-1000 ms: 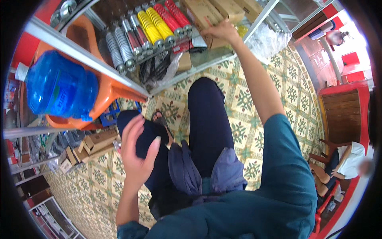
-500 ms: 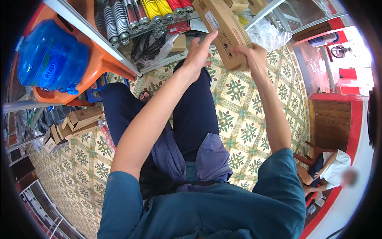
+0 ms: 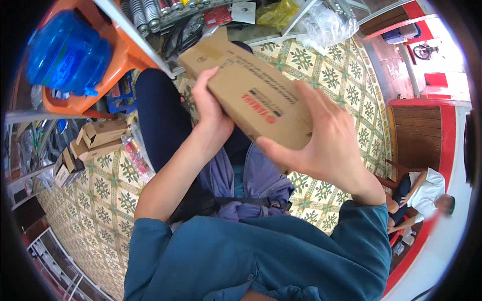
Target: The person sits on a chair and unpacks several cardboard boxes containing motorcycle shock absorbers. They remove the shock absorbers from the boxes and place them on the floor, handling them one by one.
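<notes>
Two hands on one long brown cardboard box [image 3: 251, 98], held at chest height over patterned floor tiles [image 3: 326, 75]: left hand [image 3: 211, 108] wrapped along near edge, right hand [image 3: 321, 145] clasping lower end. Handling: support both ends, keep level. Nearby: blue water jug [image 3: 65, 55].

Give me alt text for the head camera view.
Both hands hold a long brown cardboard box at chest height, left hand on its near side, right hand under its end. Below lie a patterned tile floor and small boxes.
</notes>
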Demonstrator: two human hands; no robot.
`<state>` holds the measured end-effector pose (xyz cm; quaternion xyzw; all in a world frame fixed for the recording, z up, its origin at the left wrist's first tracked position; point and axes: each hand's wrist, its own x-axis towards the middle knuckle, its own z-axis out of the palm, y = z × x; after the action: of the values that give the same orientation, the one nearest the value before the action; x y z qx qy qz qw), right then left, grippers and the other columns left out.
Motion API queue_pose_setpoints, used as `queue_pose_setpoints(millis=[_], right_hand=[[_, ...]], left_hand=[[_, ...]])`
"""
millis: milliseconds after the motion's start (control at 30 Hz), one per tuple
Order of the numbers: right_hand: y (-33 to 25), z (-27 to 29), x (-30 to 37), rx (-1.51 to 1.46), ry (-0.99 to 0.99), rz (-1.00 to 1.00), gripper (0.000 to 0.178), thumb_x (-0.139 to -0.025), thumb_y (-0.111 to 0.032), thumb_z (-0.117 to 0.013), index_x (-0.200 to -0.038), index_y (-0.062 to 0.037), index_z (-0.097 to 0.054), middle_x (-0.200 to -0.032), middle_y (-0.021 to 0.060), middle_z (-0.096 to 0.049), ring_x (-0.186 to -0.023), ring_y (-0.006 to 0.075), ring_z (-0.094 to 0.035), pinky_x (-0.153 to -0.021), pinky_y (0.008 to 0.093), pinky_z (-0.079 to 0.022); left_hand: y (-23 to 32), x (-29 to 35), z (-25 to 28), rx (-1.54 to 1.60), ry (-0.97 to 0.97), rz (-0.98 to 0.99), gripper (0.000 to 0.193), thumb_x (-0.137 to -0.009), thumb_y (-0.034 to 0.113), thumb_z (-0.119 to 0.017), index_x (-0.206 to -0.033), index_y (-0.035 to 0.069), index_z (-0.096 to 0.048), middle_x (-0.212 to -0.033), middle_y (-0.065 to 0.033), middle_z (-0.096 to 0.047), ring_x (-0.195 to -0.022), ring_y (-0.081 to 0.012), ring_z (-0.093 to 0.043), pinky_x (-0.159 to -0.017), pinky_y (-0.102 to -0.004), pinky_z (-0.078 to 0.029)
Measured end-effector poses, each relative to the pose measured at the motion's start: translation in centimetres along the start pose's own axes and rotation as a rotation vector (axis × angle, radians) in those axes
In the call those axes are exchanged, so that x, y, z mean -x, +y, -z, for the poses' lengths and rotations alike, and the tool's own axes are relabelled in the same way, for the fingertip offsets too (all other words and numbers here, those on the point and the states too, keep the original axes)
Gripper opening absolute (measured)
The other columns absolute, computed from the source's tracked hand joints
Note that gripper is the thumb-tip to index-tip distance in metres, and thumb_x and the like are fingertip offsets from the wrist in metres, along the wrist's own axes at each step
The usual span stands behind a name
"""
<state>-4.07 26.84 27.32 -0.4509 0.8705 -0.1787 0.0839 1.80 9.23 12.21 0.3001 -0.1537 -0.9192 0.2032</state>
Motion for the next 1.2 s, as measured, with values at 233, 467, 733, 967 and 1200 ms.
queue_pose_setpoints(millis=[233, 467, 733, 967, 1200], right_hand=[[-4.0, -4.5, 3.4, -0.353, 0.134, 0.433, 0.119, -0.066, -0.026, -0.100, -0.159, 0.0008, -0.031, -0.149, 0.0268, -0.041, -0.132, 0.0442, -0.051, -0.108, 0.0477, -0.049], [-3.4, -7.5, 7.1, -0.355, 0.223, 0.214, 0.113, -0.069, -0.020, -0.095, -0.160, 0.0007, -0.030, -0.148, 0.0241, -0.045, -0.131, 0.0338, -0.057, -0.100, 0.0432, -0.059], [-2.7, -7.2, 8.4, -0.287, 0.189, 0.074, 0.094, -0.069, -0.012, -0.080, -0.153, -0.0022, -0.037, -0.145, 0.0340, -0.040, -0.127, 0.0532, -0.051, -0.103, 0.0544, -0.050], [-1.8, -9.1, 9.2, -0.263, 0.339, 0.155, 0.081, -0.066, -0.010, -0.079, -0.141, -0.0023, -0.052, -0.146, 0.0351, -0.035, -0.128, 0.0530, -0.050, -0.101, 0.0560, -0.050], [-0.3, -9.2, 11.7, -0.359, 0.424, 0.205, 0.061, -0.060, -0.014, -0.089, -0.115, -0.0060, -0.064, -0.134, 0.0266, -0.043, -0.120, 0.0444, -0.054, -0.089, 0.0551, -0.052]], left_hand=[[4.6, 5.0, 7.1, 0.017, 0.067, -0.041, 0.061, -0.092, 0.043, -0.052, -0.139, 0.005, -0.056, -0.131, -0.0163, -0.065, -0.123, -0.0346, -0.063, -0.107, -0.0511, -0.050], [4.2, 4.5, 7.7, 0.019, 0.143, -0.043, 0.060, -0.091, 0.044, -0.053, -0.138, 0.006, -0.057, -0.131, -0.0148, -0.065, -0.123, -0.0334, -0.062, -0.107, -0.0519, -0.049], [2.9, 4.0, 7.3, -0.046, 0.141, -0.047, 0.055, -0.092, 0.042, -0.058, -0.134, 0.006, -0.058, -0.128, -0.0127, -0.066, -0.118, -0.0312, -0.064, -0.104, -0.0507, -0.051], [2.7, 4.0, 7.2, -0.062, 0.203, -0.036, 0.058, -0.093, 0.044, -0.057, -0.137, 0.007, -0.057, -0.131, -0.0133, -0.064, -0.121, -0.0325, -0.062, -0.105, -0.0527, -0.050], [3.4, 3.4, 7.9, -0.062, 0.141, -0.044, 0.061, -0.095, 0.044, -0.054, -0.144, 0.006, -0.053, -0.137, -0.0154, -0.061, -0.126, -0.0350, -0.060, -0.108, -0.0545, -0.048]])
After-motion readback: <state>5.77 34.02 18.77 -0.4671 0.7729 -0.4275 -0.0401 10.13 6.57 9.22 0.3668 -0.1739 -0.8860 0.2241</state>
